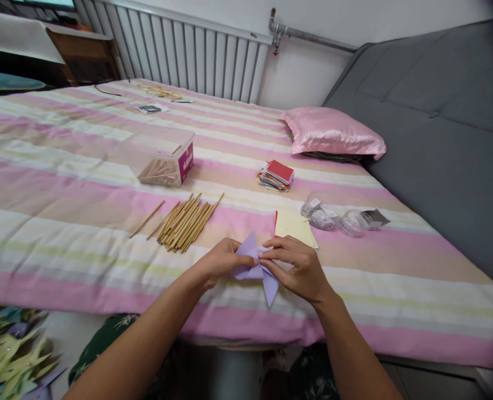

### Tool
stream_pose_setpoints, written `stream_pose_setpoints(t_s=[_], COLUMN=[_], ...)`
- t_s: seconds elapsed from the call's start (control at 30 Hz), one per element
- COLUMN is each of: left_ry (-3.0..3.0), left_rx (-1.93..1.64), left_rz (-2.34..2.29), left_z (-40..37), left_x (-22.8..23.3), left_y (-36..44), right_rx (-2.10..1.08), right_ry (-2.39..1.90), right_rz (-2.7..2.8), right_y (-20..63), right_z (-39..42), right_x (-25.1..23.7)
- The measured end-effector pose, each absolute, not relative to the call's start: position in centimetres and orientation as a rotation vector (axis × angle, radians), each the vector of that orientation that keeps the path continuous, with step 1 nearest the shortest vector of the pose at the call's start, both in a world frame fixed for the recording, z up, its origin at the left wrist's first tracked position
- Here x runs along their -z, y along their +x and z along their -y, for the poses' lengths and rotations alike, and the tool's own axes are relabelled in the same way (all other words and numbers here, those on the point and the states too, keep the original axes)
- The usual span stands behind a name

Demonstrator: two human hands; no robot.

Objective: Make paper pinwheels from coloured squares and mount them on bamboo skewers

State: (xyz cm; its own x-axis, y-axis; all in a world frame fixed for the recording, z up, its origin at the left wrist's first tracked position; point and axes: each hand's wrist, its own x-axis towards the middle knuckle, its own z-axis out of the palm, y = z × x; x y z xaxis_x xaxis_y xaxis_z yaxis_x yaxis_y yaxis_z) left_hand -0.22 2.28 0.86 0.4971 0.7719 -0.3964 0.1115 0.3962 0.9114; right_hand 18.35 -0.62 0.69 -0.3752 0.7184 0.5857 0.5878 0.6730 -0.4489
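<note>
By the front edge of the bed [396, 311], the left hand [218, 262] pinches the purple paper [251, 272]; the right hand [300, 268], half curled, pinches its centre. Light, even pressure should keep it uncreased.

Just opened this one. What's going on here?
A person is working on a folded lilac paper piece with pointed blades, held above a striped bed cover. The left hand grips its left side, while the right hand has its fingertips near the centre. A pile of thin tan sticks lies on the bed to the left, and pale yellow square paper lies just beyond the right hand. Folded yellow paper shapes are gathered at the lower left.
</note>
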Motion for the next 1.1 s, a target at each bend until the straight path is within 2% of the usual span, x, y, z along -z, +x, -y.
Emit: stream_pose_setpoints(t_s=[0.83, 0.97, 1.1], left_ry=[1.201, 1.236, 1.302], left_rx=[-0.551, -0.546, -0.506], left_rz=[-0.943, -0.980, -1.004], left_z=[-2.4, -2.4, -2.4], left_x=[0.2, 0.1, -0.1], left_y=[-0.4, -0.4, -0.6], right_rx=[-0.226, -0.352, -0.688], right_ry=[-1.034, -1.063, -1.183], right_rz=[2.053, 1.995, 1.834], right_y=[18.2, 17.8, 17.4], right_z=[0.8, 0.9, 1.0], right_x=[-0.4, -0.6, -1.3])
